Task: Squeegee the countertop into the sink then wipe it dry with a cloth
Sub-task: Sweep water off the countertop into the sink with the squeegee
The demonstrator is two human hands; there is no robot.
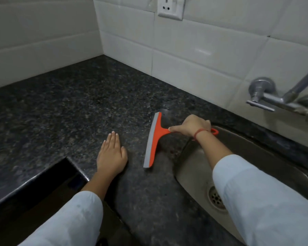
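An orange squeegee (154, 140) with a grey rubber blade stands on the dark speckled granite countertop (60, 107), just left of the steel sink (194, 167). My right hand (192, 125) grips its handle above the sink's left rim, and the handle's looped end sticks out behind my wrist. My left hand (112, 154) lies flat on the countertop, fingers straight, a short way left of the blade. A few water drops glisten near the blade's far end. No cloth is in view.
A wall-mounted chrome tap (274, 96) juts out over the sink at the right. The sink drain (216, 197) shows beside my right sleeve. White tiled walls meet at the far corner, with a socket (171, 8) high up. The counter steps inward at the front left (73, 166).
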